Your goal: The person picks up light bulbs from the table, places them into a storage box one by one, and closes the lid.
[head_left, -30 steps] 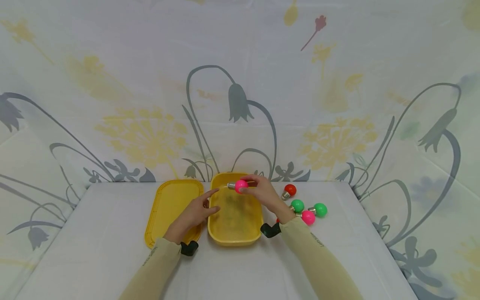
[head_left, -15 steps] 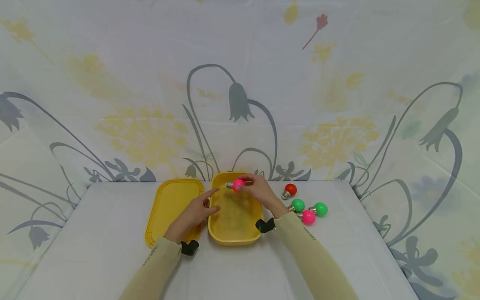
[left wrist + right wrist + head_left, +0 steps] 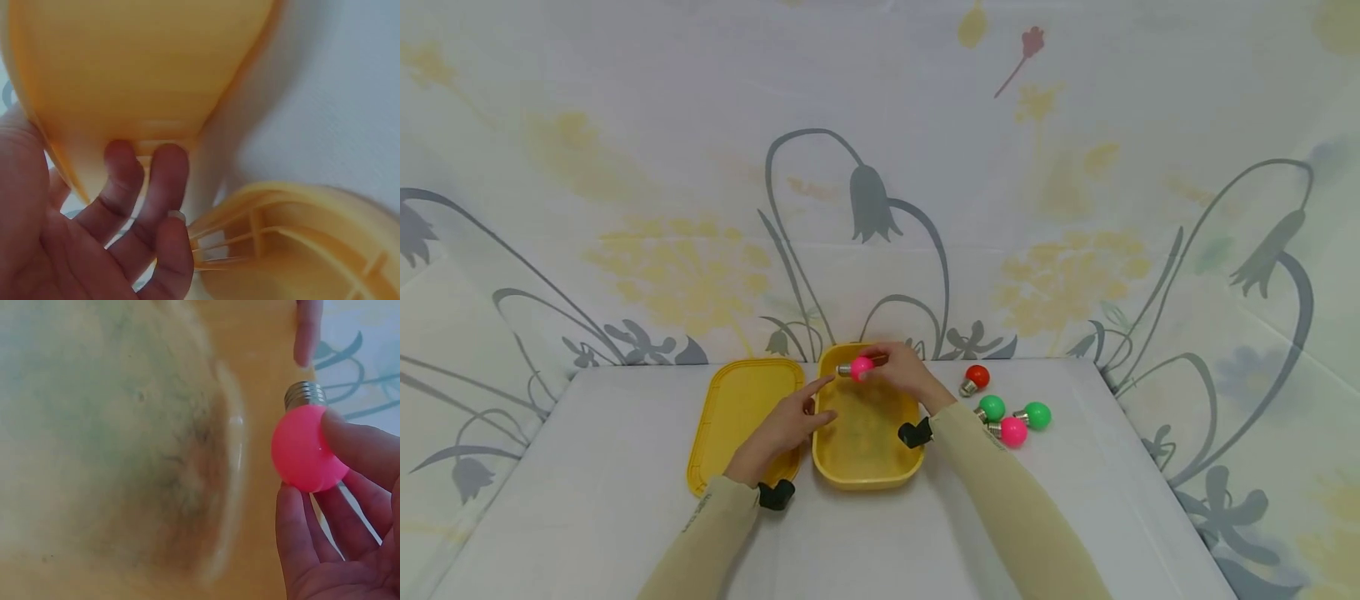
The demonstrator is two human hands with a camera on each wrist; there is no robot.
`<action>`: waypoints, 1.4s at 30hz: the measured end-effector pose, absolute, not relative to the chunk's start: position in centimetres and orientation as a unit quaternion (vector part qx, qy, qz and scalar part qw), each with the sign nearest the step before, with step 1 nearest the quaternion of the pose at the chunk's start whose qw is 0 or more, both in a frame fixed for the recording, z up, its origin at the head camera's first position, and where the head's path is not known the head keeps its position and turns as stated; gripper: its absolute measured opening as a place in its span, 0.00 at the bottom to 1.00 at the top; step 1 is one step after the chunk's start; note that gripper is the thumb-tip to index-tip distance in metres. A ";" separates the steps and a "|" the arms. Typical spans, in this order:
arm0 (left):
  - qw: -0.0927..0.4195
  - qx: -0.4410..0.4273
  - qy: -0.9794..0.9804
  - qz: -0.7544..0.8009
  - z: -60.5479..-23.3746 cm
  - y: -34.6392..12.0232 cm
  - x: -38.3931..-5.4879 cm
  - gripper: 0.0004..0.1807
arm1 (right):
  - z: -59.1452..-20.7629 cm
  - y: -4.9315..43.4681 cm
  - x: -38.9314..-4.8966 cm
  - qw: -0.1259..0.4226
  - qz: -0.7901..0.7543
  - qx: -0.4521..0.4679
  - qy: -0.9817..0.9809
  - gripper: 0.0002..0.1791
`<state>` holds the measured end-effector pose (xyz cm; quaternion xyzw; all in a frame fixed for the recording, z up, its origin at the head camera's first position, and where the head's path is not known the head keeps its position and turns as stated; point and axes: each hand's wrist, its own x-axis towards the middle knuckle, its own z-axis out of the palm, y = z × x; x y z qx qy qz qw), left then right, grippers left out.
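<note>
My right hand [image 3: 898,368] pinches a pink light bulb [image 3: 307,447] by its round globe, thumb on one side and fingertips on the other. Held sideways over the far end of a yellow plastic box [image 3: 868,483], the bulb points its silver screw base left, toward a left fingertip. At the box's left wall is my left hand [image 3: 788,423], gripping it. Its thumb and index finger reach over the rim, while other fingers [image 3: 169,169] bend against the outside of the wall in the left wrist view.
A yellow lid [image 3: 737,417] lies left of the box, partly under the left forearm. Right of the box lie a red bulb [image 3: 977,377], two green bulbs [image 3: 1038,415] and another pink bulb [image 3: 1013,432]. A flower-printed cloth [image 3: 1075,125] rises behind the white tabletop [image 3: 1120,500].
My right hand has carried the pink bulb a little to the left over the box. The left hand keeps its place at the wall. The head view has shifted slightly.
</note>
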<state>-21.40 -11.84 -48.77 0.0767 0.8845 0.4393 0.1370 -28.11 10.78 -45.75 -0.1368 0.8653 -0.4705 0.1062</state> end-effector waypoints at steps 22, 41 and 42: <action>0.098 0.053 0.905 0.411 -48.6 -10.4 -20.3 0.37 | -46.7 10.7 -28.6 0.108 -0.475 -0.150 0.861 0.20; 0.080 0.059 0.878 0.468 -49.3 -10.9 -20.2 0.30 | -47.4 10.2 -28.5 0.094 -0.448 -0.169 0.873 0.18; 0.082 0.059 0.878 0.467 -49.3 -10.9 -20.1 0.30 | -47.5 10.1 -28.5 0.091 -0.443 -0.177 0.874 0.18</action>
